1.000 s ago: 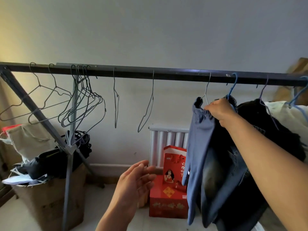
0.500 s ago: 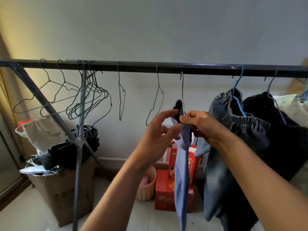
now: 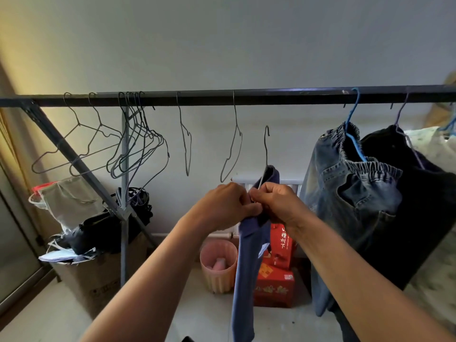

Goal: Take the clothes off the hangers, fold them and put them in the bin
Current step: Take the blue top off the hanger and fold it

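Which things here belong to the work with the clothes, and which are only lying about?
Job: left hand and right hand, both gripping the blue garment; its wire hanger, off the rail; jeans; black garment.
Lying about: empty wire hangers; red boxes; cardboard box.

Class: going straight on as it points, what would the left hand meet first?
The left hand points rightwards, so probably the right hand, close against it on the blue cloth garment both grip; depth is unclear.
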Motion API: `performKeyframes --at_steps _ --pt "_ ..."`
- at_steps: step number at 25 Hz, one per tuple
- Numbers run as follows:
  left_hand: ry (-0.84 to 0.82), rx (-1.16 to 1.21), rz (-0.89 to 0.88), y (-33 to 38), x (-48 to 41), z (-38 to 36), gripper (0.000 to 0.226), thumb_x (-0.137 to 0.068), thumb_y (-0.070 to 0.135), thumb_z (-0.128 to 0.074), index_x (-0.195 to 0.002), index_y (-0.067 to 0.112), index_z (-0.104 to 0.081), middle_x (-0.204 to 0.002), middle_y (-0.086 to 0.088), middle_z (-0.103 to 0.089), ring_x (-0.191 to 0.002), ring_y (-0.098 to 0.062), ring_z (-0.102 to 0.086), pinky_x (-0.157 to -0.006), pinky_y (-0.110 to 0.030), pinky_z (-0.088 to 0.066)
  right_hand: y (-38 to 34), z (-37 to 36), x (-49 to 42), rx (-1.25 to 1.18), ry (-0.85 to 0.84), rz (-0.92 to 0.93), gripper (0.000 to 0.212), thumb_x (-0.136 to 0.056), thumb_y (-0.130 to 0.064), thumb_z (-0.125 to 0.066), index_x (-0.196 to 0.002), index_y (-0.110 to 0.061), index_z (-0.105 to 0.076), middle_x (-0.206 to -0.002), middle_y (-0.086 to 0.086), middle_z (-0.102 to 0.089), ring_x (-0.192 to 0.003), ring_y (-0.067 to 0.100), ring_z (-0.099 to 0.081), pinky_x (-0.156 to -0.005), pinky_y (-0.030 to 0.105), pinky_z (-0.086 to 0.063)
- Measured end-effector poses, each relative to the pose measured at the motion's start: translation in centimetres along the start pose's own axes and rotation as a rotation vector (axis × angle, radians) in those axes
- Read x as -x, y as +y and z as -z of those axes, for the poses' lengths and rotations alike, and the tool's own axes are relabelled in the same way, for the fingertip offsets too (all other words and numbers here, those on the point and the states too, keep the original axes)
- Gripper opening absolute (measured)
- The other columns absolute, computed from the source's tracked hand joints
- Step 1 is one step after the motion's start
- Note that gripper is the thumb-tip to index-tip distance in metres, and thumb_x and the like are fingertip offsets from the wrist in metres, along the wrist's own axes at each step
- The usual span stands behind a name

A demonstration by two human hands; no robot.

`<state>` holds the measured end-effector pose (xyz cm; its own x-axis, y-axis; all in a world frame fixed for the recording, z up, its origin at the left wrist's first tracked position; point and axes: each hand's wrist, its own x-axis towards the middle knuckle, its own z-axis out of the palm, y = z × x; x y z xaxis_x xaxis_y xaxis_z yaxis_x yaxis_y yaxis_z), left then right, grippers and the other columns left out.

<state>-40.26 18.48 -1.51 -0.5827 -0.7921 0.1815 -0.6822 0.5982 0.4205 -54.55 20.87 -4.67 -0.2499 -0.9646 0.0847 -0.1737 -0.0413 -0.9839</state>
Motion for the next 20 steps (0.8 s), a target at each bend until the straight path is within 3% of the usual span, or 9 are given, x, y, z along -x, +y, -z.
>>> performKeyframes --at_steps 3,5,7,10,12,15,18,20 --pt "0.032 -0.222 -0.070 0.0 1.1 0.8 0.038 -0.086 0.047 -0.060 -0.064 0.017 -0.053 -0.067 0.004 -0.052 -0.066 -0.019 -0.050 -0.057 -0.030 -0.037 -0.1 -0.7 0.1 -0.009 0.076 -0.005 0.033 -0.092 -0.018 -0.061 -0.062 -0.016 -0.049 -0.042 -0.009 -0.048 -0.034 -0.001 -0.043 -0.035 0.013 -0.032" --pt "0.014 -0.264 -0.129 -0.2 1.9 1.2 0.041 -0.086 0.048 -0.059 -0.062 0.017 -0.046 -0.064 0.003 -0.048 -0.063 -0.019 -0.046 -0.054 -0.030 -0.032 -0.1 -1.0 -0.2 -0.075 0.140 -0.034 0.029 -0.092 -0.015 -0.060 -0.064 -0.011 -0.052 -0.046 -0.003 -0.050 -0.039 0.005 -0.046 -0.035 0.015 -0.032" --pt "-0.042 -0.236 -0.183 -0.7 2.9 1.5 0.039 -0.085 0.050 -0.059 -0.067 0.016 -0.051 -0.065 0.002 -0.049 -0.064 -0.020 -0.048 -0.056 -0.032 -0.035 0.0 -1.6 -0.4 -0.075 0.181 -0.071 0.025 -0.090 -0.015 -0.060 -0.067 -0.009 -0.052 -0.055 0.005 -0.048 -0.048 0.015 -0.044 -0.042 0.021 -0.031" --pt "-0.094 -0.305 -0.254 -0.9 4.3 1.6 0.038 -0.083 0.057 -0.059 -0.066 0.024 -0.052 -0.061 0.005 -0.050 -0.060 -0.011 -0.047 -0.053 -0.028 -0.034 0.0 -1.6 -1.4 -0.175 0.215 -0.175 0.029 -0.089 -0.015 -0.058 -0.063 -0.016 -0.047 -0.055 0.003 -0.038 -0.040 0.012 -0.030 -0.043 0.020 -0.020" --pt "-0.079 -0.263 -0.260 -1.4 4.7 1.1 0.040 -0.084 0.059 -0.057 -0.063 0.026 -0.050 -0.064 0.004 -0.052 -0.062 -0.013 -0.049 -0.056 -0.030 -0.039 -0.6 -0.6 -1.9 -0.307 0.140 -0.247 0.030 -0.088 -0.015 -0.054 -0.059 -0.019 -0.043 -0.052 -0.001 -0.035 -0.031 0.007 -0.020 -0.037 0.014 -0.013" --pt "-0.051 -0.161 -0.186 -3.7 3.7 0.4 0.036 -0.086 0.052 -0.055 -0.071 0.019 -0.057 -0.074 0.002 -0.058 -0.073 -0.018 -0.054 -0.068 -0.040 -0.049 -3.0 0.9 -1.2 -0.377 -0.086 -0.268 0.031 -0.087 -0.018 -0.048 -0.057 -0.020 -0.041 -0.044 -0.004 -0.036 -0.030 0.006 -0.020 -0.035 0.014 -0.010" --pt "-0.060 -0.214 -0.117 -5.6 2.9 -0.4 0.030 -0.090 0.048 -0.053 -0.087 0.020 -0.065 -0.087 0.003 -0.059 -0.085 -0.019 -0.056 -0.077 -0.038 -0.049 -7.6 2.8 0.4 -0.268 -0.198 -0.203 0.035 -0.090 -0.018 -0.042 -0.055 -0.019 -0.038 -0.040 -0.005 -0.031 -0.030 0.006 -0.021 -0.036 0.016 -0.010" --pt "-0.065 -0.227 -0.127 -6.3 2.8 -0.7 0.028 -0.091 0.047 -0.053 -0.094 0.023 -0.066 -0.092 0.003 -0.058 -0.090 -0.018 -0.056 -0.079 -0.037 -0.048 -10.1 4.1 0.6 -0.170 -0.171 -0.132 0.035 -0.092 -0.020 -0.040 -0.057 -0.020 -0.036 -0.039 -0.006 -0.030 -0.031 0.006 -0.019 -0.037 0.016 -0.011"
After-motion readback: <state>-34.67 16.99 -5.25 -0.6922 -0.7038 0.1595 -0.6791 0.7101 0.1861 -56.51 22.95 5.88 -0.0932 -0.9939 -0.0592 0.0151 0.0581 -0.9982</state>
